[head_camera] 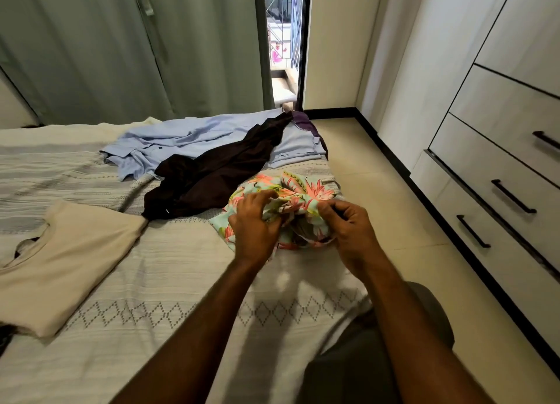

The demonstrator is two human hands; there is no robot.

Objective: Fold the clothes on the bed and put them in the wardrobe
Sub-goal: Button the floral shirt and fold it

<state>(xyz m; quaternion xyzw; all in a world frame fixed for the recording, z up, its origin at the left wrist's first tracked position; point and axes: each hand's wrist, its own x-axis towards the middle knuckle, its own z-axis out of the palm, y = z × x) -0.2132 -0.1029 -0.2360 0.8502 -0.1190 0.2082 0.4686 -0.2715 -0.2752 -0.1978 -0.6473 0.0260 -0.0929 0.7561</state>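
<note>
Bed (169,267): 4 garments. Left hand (254,221) and right hand (348,224) both pinching 1 floral garment (303,191) near right edge. 1 beige shirt (69,261), 1 dark garment (218,170), 1 blue shirt (169,139).

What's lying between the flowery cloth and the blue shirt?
In the head view, a dark brown garment lies on the bed between the flowery cloth and the light blue shirt.

Daylight enters through the gap beside the curtain (121,45), leaving the room softly lit; the arms cast faint shadows on the bed (181,282). Wide-angle bending curves the edges.
</note>
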